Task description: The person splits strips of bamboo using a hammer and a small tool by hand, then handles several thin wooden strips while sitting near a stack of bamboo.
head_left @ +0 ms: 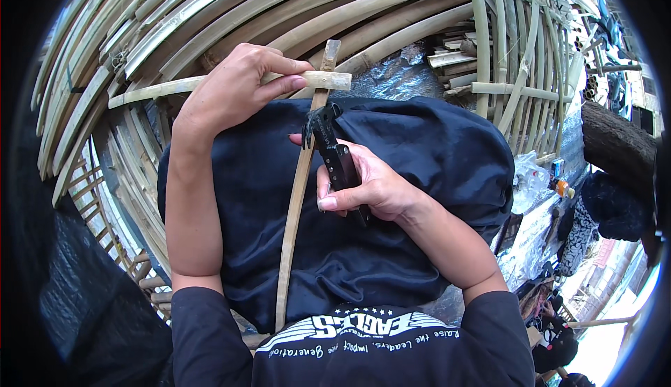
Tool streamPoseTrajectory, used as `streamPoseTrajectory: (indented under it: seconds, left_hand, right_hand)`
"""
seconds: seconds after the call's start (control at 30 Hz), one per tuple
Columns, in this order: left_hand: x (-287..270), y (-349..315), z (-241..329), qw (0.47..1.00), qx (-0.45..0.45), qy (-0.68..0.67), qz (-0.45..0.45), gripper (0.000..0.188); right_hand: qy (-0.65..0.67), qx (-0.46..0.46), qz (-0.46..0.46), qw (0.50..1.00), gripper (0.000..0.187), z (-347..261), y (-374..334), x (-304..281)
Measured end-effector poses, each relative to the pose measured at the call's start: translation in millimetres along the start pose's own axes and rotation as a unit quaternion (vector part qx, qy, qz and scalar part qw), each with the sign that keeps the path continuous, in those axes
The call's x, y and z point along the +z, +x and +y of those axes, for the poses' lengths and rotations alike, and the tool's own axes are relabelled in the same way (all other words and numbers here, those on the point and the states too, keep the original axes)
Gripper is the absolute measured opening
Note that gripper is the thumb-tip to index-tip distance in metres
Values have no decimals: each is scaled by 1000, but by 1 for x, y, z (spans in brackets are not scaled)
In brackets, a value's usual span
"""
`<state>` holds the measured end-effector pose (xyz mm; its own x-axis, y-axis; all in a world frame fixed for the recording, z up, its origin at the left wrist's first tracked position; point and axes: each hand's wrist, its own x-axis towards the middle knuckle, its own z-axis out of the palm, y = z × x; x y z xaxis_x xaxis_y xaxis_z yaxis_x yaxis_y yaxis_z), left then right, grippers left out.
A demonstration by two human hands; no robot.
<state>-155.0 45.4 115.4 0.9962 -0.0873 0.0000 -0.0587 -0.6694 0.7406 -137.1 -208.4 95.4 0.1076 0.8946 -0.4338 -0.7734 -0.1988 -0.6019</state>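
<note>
My left hand [241,83] is closed, with thumb and fingers pinching a pale bamboo strip [157,92] that lies crosswise. Near its right end this strip crosses over a second, longer bamboo strip [297,198], which runs from the far side down toward my body. Just below the crossing, my right hand [374,181] grips a black hammer multi-tool [327,132] with a claw on its head. The tool's head overlaps the longer strip, and a right fingertip shows at that strip's left edge. A tiny glint by my right thumb is too small to name.
Dark cloth [412,247] drapes the surface under the strips. Stacked split bamboo [231,20] curves along the back and left. A bamboo lattice [517,59] stands at the back right, with a log [618,139] and a small orange-capped bottle [565,189] farther right.
</note>
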Motion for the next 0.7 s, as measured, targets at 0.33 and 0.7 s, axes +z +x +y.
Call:
streamPoseTrajectory:
  seconds: [0.33,0.7]
  left_hand:
    - [3,1,-4,1000,-1,-6,-3,30]
    - [-11,10,21,1000,-25,10,-1,29]
  right_hand:
    - [4,-1,2,1000,93,1,1,0]
    - [17,-31,3,999,91,-9,-3,7]
